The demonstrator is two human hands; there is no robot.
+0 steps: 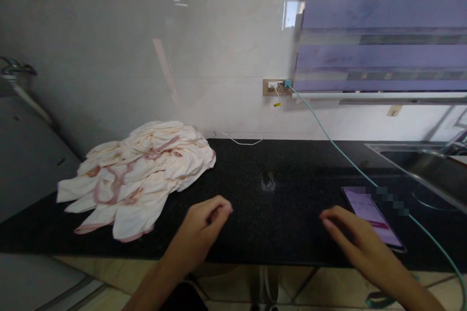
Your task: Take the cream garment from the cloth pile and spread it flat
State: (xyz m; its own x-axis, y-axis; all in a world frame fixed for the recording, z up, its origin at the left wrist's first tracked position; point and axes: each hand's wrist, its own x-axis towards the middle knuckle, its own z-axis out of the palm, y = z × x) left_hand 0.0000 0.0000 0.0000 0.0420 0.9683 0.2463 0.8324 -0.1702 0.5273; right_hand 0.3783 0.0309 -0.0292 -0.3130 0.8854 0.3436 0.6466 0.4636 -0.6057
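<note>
My left hand (pixel 204 226) hovers over the front of the black stone counter (pixel 277 204), fingers loosely curled, holding nothing. A heap of cream cloth with pinkish trim (pixel 140 175) lies to its left, a short gap away. My right hand (pixel 352 238) rests near the counter's front edge, fingers spread and pointing left, holding nothing. It sits right beside a phone (pixel 372 214) with a lit screen lying flat on the counter.
A teal cable (pixel 328 138) runs from a wall socket (pixel 275 87) across the counter toward the phone; a white cable (pixel 241 142) trails below the socket. A steel sink (pixel 426 165) is at the right. A striped blind (pixel 383 29) hangs above it.
</note>
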